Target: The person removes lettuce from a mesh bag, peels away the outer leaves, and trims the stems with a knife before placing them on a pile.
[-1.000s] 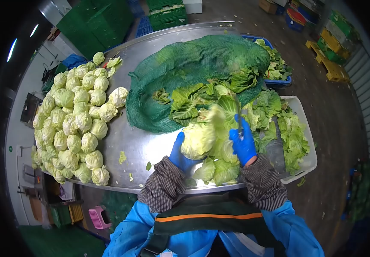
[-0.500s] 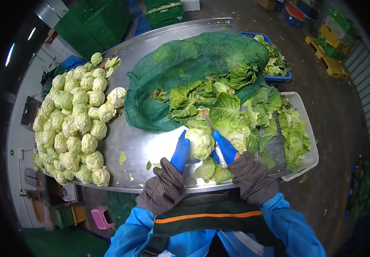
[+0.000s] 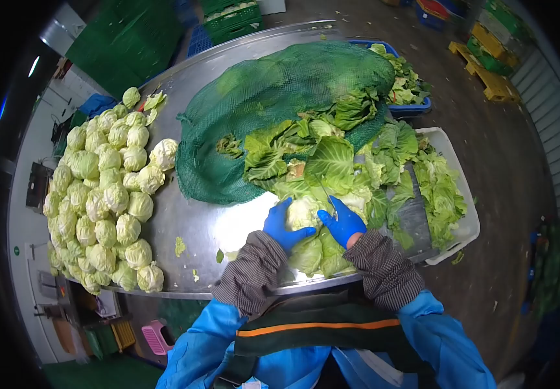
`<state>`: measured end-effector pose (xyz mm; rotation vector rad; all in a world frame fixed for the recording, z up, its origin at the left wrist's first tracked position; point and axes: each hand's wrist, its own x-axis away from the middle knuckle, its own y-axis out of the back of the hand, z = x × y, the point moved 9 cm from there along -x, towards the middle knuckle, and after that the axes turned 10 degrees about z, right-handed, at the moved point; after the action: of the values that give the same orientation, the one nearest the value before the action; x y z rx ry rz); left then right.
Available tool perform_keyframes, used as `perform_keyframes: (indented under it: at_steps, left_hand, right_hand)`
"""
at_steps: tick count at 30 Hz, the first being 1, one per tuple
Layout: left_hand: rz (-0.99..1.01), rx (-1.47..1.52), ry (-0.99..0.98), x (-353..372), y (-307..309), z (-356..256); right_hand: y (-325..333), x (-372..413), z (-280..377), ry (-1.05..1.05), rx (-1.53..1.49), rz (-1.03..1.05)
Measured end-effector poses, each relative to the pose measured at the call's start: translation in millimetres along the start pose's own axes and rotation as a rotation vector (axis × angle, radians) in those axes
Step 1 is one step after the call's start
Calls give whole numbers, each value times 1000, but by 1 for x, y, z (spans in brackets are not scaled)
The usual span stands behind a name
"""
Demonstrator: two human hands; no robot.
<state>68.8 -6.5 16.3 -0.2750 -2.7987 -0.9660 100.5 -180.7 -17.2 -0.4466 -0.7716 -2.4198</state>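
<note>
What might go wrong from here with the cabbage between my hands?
A thin blade seems to show by the right hand; with the left hand this near, a slip could cut the glove. The cabbage head might roll, as leaves surround it. The loose leaves by the table's front edge could slide off.

Left hand (image 3: 284, 227), right hand (image 3: 343, 223) at cabbage (image 3: 303, 213), bench (image 3: 192, 223) near edge. Cabbage pile (image 3: 105, 201): left edge. Mesh sack (image 3: 228, 97): toward far edge.
</note>
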Motion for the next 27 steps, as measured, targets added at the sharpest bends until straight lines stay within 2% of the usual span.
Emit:
perform_keyframes:
  at_steps: [2,3,4,7,8,9,11,12,13,14,15,17,18,21,25,27]
  left_hand:
    - [51,100,91,13,-10,-22]
    - [78,151,137,19,-17,-24]
    - [49,46,92,23,-23,-20]
    - [253,-297,105,23,-21,-36]
    - [187,-404,10,21,-13,-54]
    - [152,-365,-138,15,-17,-58]
    - [80,-281,-441,-3,-36,-45]
    - [218,-183,-448,-9,-46,-48]
    - [240,-200,-340,-12,-49,-42]
    - [261,-219,-229,-12,-52,-35]
    - [280,-237,-117,-13,-53,-34]
    - [188,-270,-49,-13,-57,-35]
    - [165,-270,9,-13,-60,-37]
    - [123,-299,85,-14,-66,-42]
    - [164,-365,178,-15,-74,-44]
    - [122,-392,176,-13,-74,-49]
  right_hand:
    - [1,23,4,-178,-7,67]
    - [1,26,2,-133,-7,62]
    - [0,29,-4,-87,-7,57]
    - [-2,20,-30,123,-89,109]
    - [0,20,-27,180,-88,147]
    - [2,21,-22,237,-87,180]
    - [8,23,-21,203,-7,168]
    - [11,23,-23,180,26,152]
    - [13,24,-24,155,57,138]
    - [24,36,-17,213,129,-39]
    - [26,47,-13,159,241,-72]
    - [35,73,1,48,464,-135]
    - [36,87,14,106,580,-217]
    - [19,98,-6,-18,659,-106]
    - [22,93,-19,-98,694,-147]
    - [22,78,-31,-61,646,-63]
